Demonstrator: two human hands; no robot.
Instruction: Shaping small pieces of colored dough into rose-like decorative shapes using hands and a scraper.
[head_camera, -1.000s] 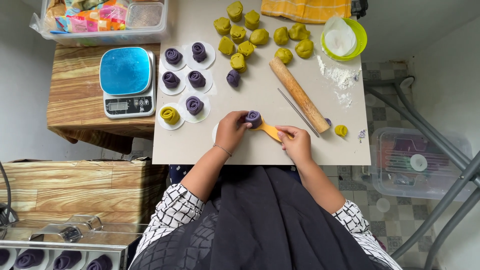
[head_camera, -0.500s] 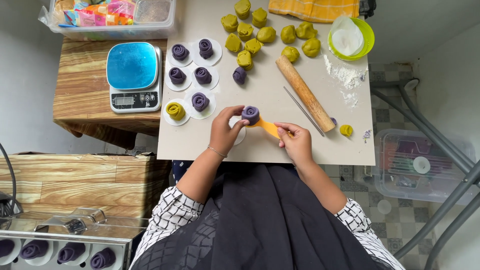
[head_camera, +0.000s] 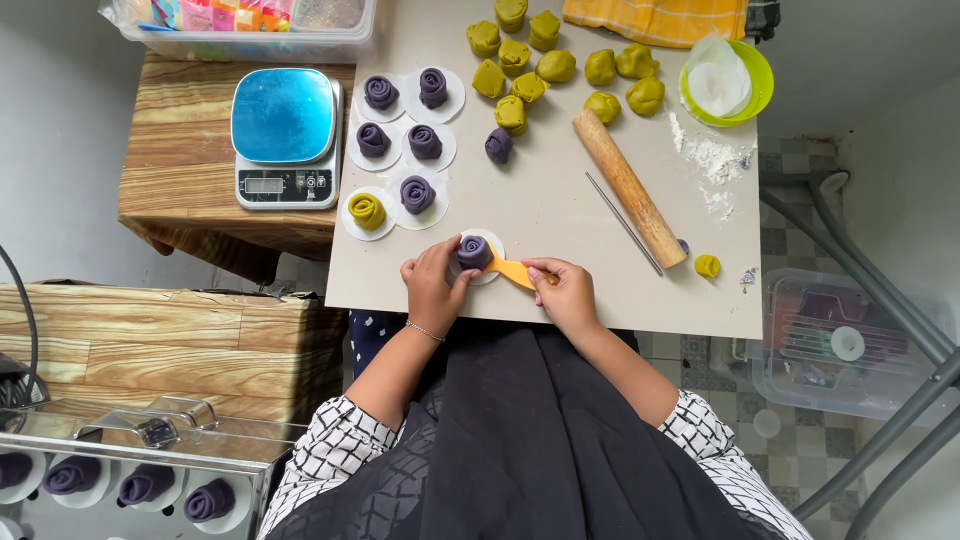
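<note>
**Rose-shaped dough piece being steadied on its paper round**

Pale bench (head_camera: 560, 290) is sitting in a tiled room, with a wooden side table (head_camera: 180, 170) butting against its left edge and carrying a blue-topped kitchen scale (head_camera: 285, 135).

- Left hand (head_camera: 432, 290) is cupping the side of a purple dough rose (head_camera: 474, 250), fingers curled against it, seemingly bracing it so it does not slide on its white paper round (head_camera: 490, 272).
- Right hand (head_camera: 565, 290) is closing around the handle end of an orange scraper (head_camera: 513, 270); the blade is lying flat and pointing under the rose's base, apparently to lift or seat it without crushing the petals.
- The rose is sitting near the front edge of the bench, close to the body, between both hands.

Surroundings:
- Finished purple roses (head_camera: 400, 110) on paper rounds are lining up behind, plus one yellow-green rose (head_camera: 367, 210); they are standing apart from the hands.
- Yellow-green dough balls (head_camera: 560, 65) are clustering at the far edge, a lone purple lump (head_camera: 498, 145) beside them.
- Wooden rolling pin (head_camera: 628, 187) and a thin metal skewer (head_camera: 623, 223) are lying diagonally to the right, near the right hand but not touching it.
- Green bowl (head_camera: 755, 95) of flour is sitting at the far right corner.
- Nothing is blocking the space between the hands and the row of finished roses.
</note>
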